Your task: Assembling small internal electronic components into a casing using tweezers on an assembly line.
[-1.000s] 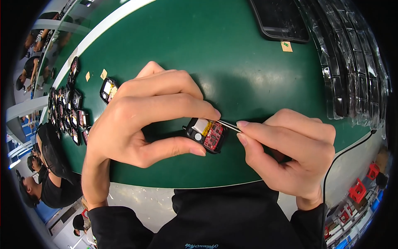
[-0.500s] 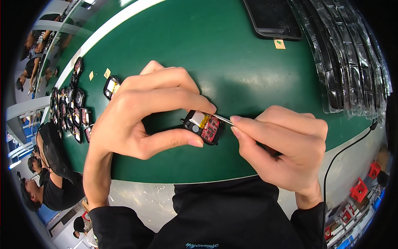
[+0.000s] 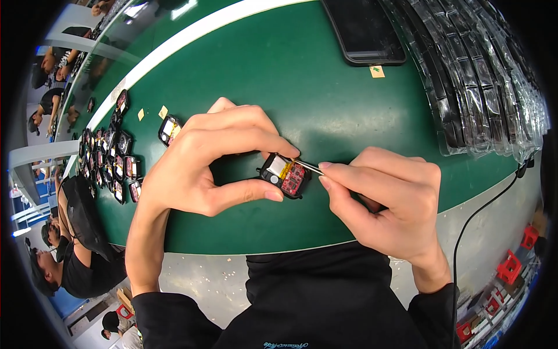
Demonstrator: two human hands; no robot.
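Between thumb and index finger, my left hand (image 3: 215,157) grips a small black device housing (image 3: 271,185) by its edges. Its inside faces up: a red circuit board (image 3: 294,179), a silver battery cell (image 3: 278,164) and a strip of yellow tape (image 3: 286,170) show. My right hand (image 3: 383,198) pinches thin metal tweezers (image 3: 309,167). Their tip meets the upper edge of the housing, close to the tape and my left index fingertip; the exact contact is too small to make out.
Another opened housing (image 3: 170,129) lies beyond my left hand. Many similar units (image 3: 110,157) cluster at the left. A black phone (image 3: 366,32) and stacked plastic-wrapped black trays (image 3: 465,81) occupy the far right. A black cable (image 3: 465,232) hangs off the table's right side. Co-workers sit at the left.
The view has shifted slightly, so the table things appear a little displaced. Both hands keep their grips, and the tweezers stay at the housing's upper edge.
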